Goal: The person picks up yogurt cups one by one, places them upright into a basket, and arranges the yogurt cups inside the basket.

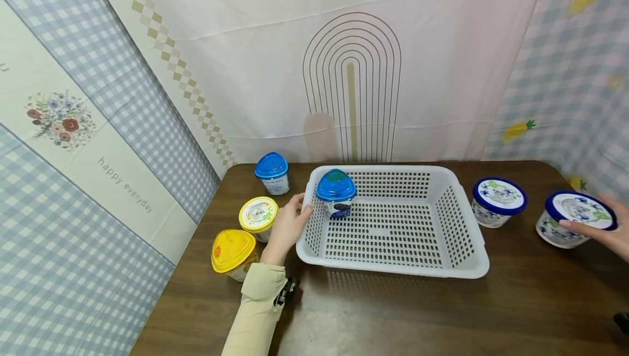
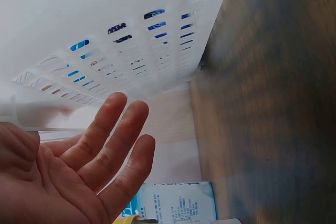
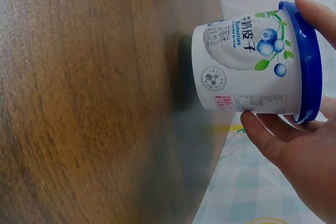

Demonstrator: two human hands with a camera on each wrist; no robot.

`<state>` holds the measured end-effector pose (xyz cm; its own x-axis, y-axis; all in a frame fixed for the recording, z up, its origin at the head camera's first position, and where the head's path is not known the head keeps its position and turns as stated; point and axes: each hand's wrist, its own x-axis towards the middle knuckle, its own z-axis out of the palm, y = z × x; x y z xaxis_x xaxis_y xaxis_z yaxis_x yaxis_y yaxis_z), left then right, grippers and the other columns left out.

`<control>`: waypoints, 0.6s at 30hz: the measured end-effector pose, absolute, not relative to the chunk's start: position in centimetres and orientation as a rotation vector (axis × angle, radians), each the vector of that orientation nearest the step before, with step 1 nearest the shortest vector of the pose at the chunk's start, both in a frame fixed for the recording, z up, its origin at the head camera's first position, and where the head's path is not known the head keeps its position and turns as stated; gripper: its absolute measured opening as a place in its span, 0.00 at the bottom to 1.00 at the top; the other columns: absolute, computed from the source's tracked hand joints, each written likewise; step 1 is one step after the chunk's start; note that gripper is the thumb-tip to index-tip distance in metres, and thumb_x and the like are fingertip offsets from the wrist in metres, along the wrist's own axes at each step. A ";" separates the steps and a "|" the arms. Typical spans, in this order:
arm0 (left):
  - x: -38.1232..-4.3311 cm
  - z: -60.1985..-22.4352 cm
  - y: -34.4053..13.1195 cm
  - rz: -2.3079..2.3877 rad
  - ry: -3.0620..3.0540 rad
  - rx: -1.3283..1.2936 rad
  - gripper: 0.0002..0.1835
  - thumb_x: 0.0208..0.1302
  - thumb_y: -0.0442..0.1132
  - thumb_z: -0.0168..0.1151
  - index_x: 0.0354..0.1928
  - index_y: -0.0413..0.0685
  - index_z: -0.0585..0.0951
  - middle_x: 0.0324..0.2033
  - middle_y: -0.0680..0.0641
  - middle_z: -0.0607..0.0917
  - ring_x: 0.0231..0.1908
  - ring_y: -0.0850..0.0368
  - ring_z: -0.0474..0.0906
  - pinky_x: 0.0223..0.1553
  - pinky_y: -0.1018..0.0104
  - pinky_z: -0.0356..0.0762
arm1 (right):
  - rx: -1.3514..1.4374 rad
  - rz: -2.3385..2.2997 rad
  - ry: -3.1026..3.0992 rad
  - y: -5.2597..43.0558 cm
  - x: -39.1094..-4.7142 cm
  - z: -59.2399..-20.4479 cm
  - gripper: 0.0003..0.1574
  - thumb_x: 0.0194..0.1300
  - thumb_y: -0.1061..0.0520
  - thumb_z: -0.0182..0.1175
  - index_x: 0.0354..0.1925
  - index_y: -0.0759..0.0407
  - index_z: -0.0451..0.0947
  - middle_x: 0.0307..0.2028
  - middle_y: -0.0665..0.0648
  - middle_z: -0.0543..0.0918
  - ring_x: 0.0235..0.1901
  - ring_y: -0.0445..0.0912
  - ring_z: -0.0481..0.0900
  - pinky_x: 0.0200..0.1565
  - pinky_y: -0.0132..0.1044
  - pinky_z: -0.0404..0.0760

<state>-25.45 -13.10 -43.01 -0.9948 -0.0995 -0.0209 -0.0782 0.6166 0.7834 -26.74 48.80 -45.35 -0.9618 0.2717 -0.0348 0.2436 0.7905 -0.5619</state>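
Note:
My left hand (image 1: 286, 227) is at the left rim of a white perforated plastic basket (image 1: 383, 268), its thumb and forefinger on the edge. In the left wrist view the other fingers (image 2: 113, 156) are spread outside the basket's wall. A small cup with a blue lid (image 1: 336, 192) stands inside the basket's left back corner. At the far right my right hand (image 1: 614, 230) grips a white blueberry yogurt tub (image 3: 252, 66) with a dark blue lid, thumb and fingers around its lid and side. A shadow lies beside the tub's base.
A similar blueberry tub (image 1: 497, 201) stands between the basket and my right hand. Left of the basket are a blue-lidded cup (image 1: 273, 174), a round yellow-lidded tub (image 1: 257, 217) and a yellow-lidded cup (image 1: 233, 252). Patterned cloths hang behind the brown table (image 1: 373, 318).

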 end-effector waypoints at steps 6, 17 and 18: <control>-25.5 -43.1 -13.1 -1.343 -2.800 0.146 0.28 0.75 0.50 0.53 0.72 0.46 0.69 0.53 0.40 0.84 0.40 0.52 0.85 0.42 0.53 0.85 | -0.390 0.866 -2.911 49.5 -26.7 -45.2 0.72 0.63 0.34 0.63 0.76 0.69 0.29 0.75 0.77 0.35 0.74 0.72 0.37 0.70 0.69 0.45; -25.4 -42.9 -13.1 -1.319 -2.798 0.133 0.29 0.75 0.50 0.53 0.71 0.44 0.69 0.52 0.39 0.84 0.42 0.51 0.84 0.45 0.52 0.84 | -0.480 0.821 -2.803 50.7 -27.3 -45.2 0.70 0.62 0.35 0.65 0.78 0.65 0.34 0.77 0.70 0.37 0.77 0.65 0.37 0.73 0.62 0.44; -25.3 -43.0 -13.1 -1.316 -2.799 0.129 0.28 0.75 0.50 0.53 0.71 0.44 0.69 0.52 0.40 0.84 0.41 0.51 0.84 0.45 0.52 0.84 | -0.453 0.816 -2.775 50.8 -27.3 -45.2 0.69 0.62 0.37 0.66 0.78 0.66 0.36 0.77 0.69 0.38 0.77 0.64 0.38 0.74 0.59 0.44</control>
